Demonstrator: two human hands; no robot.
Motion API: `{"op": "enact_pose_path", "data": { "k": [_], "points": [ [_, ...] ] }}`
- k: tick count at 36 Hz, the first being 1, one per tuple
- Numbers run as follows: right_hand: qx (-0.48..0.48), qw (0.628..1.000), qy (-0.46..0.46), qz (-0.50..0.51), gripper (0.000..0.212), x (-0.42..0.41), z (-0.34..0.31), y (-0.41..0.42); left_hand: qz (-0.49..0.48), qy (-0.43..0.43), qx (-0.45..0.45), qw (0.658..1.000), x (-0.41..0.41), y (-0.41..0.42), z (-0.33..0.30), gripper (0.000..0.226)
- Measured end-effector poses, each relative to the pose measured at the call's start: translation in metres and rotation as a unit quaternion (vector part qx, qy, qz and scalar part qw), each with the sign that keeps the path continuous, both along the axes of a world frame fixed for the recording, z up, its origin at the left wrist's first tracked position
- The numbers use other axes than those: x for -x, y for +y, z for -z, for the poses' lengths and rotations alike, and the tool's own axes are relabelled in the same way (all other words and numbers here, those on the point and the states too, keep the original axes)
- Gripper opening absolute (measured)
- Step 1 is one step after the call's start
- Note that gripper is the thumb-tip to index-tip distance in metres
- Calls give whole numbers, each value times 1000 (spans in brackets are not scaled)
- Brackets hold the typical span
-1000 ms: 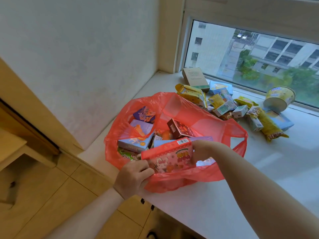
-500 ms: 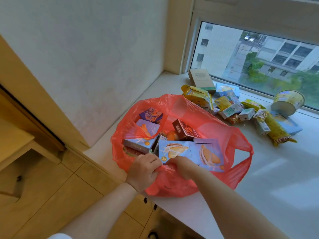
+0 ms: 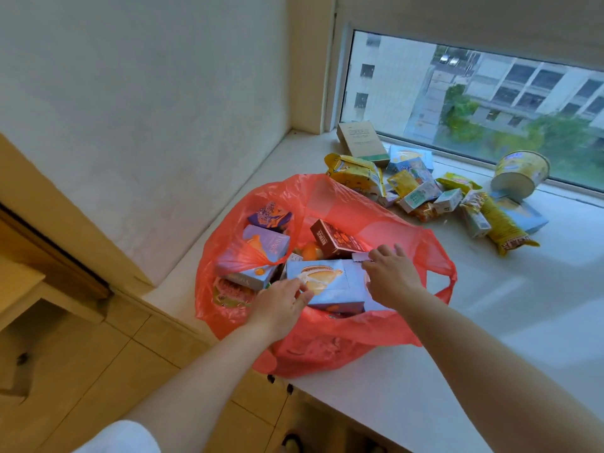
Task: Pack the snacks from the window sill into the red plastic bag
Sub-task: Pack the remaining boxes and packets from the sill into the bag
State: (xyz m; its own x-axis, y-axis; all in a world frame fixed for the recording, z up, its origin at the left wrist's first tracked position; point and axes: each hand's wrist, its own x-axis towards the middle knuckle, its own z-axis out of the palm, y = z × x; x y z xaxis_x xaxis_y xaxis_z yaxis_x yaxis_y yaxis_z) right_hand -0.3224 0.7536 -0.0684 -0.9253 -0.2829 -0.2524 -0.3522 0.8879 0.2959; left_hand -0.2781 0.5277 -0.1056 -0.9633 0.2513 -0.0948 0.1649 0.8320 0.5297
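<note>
Over the mouth of the red plastic bag (image 3: 327,341), both hands work on a pale blue box (image 3: 327,282) that lies flat on top of the load. The left hand (image 3: 277,308) rests at the box's near-left corner with its fingers loosely spread and fingertips touching the printed face; it pinches nothing that can be seen. The right hand (image 3: 390,276) lies at the box's right end, fingers splayed and fairly straight, pressing or steadying rather than gripping. The box's long axis runs left to right across the bag, its picture side up. Around it inside the bag sit a dark brown box (image 3: 336,240) tilted toward the window, a purple box (image 3: 261,246) and a purple packet (image 3: 269,217) on the left side, and something orange between them. The bag stands at the near edge of the window sill (image 3: 523,322), open and well filled. Beyond the bag, toward the glass, a heap is left: a yellow packet (image 3: 356,173), small cartons, a long yellow tube (image 3: 500,223), a tipped cup (image 3: 519,171) and a brown box (image 3: 359,138). By this showing the packing is perhaps half done.
</note>
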Motion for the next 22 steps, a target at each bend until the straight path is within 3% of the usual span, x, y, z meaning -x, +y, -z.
{"op": "enact_pose_path", "data": {
  "k": [5, 11, 13, 16, 22],
  "points": [
    [40, 997, 52, 26, 43, -2, -4, 27, 19, 25, -21, 999, 15, 30, -10, 36],
    [160, 965, 204, 32, 30, -4, -12, 56, 44, 79, -29, 995, 34, 82, -31, 36],
    [182, 961, 202, 48, 39, -3, -17, 69, 53, 82, -21, 995, 40, 102, -37, 38],
    [230, 947, 210, 84, 34, 3, -19, 98, 57, 91, -10, 994, 52, 139, -46, 37],
    [314, 912, 184, 191, 45, 14, -22, 161, 58, 104, 16, 993, 76, 231, -57, 34]
  ]
}}
